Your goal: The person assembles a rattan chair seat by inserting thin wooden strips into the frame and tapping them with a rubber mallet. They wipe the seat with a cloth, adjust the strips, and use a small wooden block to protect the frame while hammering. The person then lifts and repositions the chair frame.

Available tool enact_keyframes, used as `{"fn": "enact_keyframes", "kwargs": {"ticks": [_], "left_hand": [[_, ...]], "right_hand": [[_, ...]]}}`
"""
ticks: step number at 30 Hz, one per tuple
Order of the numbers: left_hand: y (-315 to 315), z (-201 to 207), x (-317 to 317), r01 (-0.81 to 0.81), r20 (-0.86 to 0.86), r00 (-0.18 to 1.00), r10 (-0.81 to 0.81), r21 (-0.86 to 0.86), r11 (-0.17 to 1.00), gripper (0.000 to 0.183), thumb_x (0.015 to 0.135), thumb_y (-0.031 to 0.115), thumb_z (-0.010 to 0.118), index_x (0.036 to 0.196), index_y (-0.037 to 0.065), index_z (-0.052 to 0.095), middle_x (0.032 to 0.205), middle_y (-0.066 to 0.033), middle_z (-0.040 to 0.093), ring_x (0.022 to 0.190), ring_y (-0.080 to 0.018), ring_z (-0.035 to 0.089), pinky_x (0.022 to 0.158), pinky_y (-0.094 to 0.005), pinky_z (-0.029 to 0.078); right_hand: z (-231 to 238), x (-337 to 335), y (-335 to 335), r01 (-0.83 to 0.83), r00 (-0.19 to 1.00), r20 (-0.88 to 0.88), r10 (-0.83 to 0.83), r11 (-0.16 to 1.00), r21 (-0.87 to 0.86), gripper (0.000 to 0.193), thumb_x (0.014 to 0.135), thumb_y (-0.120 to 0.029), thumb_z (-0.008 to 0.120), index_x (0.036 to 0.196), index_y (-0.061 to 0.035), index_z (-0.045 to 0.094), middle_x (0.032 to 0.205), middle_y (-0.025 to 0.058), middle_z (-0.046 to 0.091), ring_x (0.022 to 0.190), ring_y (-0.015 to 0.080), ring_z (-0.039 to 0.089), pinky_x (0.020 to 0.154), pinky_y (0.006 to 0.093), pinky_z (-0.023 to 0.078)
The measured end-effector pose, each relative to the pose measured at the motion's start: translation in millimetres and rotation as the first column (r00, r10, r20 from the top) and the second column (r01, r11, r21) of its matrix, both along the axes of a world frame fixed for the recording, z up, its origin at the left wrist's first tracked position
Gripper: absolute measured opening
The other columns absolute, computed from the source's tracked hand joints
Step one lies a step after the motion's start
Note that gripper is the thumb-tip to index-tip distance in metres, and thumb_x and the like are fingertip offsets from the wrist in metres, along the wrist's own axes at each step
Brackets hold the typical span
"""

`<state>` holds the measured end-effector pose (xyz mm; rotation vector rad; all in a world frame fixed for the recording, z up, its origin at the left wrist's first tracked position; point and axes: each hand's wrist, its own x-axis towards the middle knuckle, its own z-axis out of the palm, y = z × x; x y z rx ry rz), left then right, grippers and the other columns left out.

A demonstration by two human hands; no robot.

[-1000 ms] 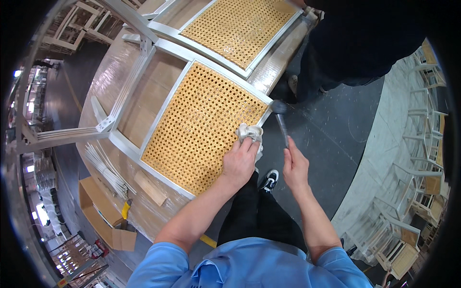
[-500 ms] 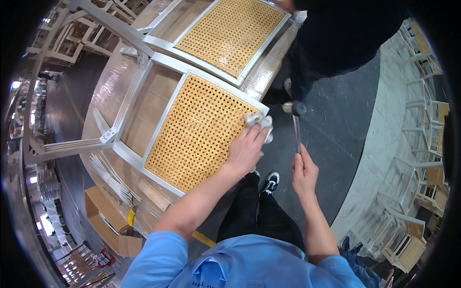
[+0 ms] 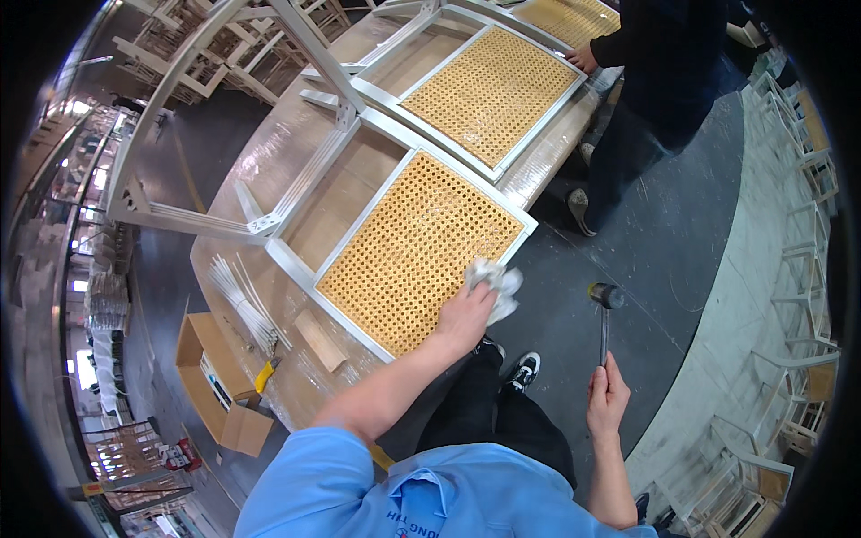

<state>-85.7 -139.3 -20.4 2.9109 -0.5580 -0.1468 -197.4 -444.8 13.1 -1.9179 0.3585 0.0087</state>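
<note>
My left hand (image 3: 465, 318) is closed on a crumpled white cloth (image 3: 496, 289), pressed to the near right edge of a white chair frame. That frame holds a golden woven cane panel (image 3: 408, 247) and lies on a table covered in plastic film. Away from the table, over the floor, my right hand (image 3: 608, 397) grips the metal handle of a mallet (image 3: 606, 298). The mallet points away from me, its dark head with a yellowish end touching nothing.
A second cane-panelled frame (image 3: 493, 99) lies beyond, beside a co-worker's hand (image 3: 583, 59). On the table are thin white strips (image 3: 240, 305), a wooden block (image 3: 320, 341) and a yellow-handled tool (image 3: 266, 375). A cardboard box (image 3: 211, 377) stands left; chairs (image 3: 807, 359) line the right.
The cloth in my left hand has slid along the frame's edge toward me. My right hand with the mallet has moved right and nearer. My view has shifted, showing more of the co-worker.
</note>
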Motion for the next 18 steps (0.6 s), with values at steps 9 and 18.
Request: {"fn": "enact_keyframes", "kwargs": {"ticks": [9, 18], "left_hand": [[77.1, 45.8, -166.0, -0.21, -0.131, 0.967, 0.217, 0.062, 0.976, 0.044, 0.085, 0.007, 0.066, 0.129, 0.012, 0.065, 0.121, -0.0071, 0.063, 0.099, -0.0326, 0.064, 0.078, -0.0424, 0.059], [126.0, 46.2, -195.2, -0.187, -0.127, 0.975, 0.181, -0.042, 0.981, 0.039, 0.09, 0.013, 0.066, 0.129, 0.016, 0.063, 0.115, -0.0082, 0.063, 0.101, -0.0323, 0.066, 0.078, -0.045, 0.059]], "right_hand": [[-8.2, -43.1, 40.9, -0.185, 0.983, -0.006, 0.185, 0.983, -0.004, 0.036, 0.103, -0.012, 0.06, 0.136, 0.0021, 0.064, 0.087, 0.0124, 0.07, 0.075, 0.0211, 0.067, 0.072, 0.0338, 0.053], [-24.7, -40.0, 147.5, -0.232, 0.971, 0.037, 0.236, 0.969, -0.089, 0.036, 0.105, -0.016, 0.058, 0.138, -0.0007, 0.061, 0.097, 0.0229, 0.071, 0.086, 0.035, 0.072, 0.08, 0.0389, 0.055]]}}
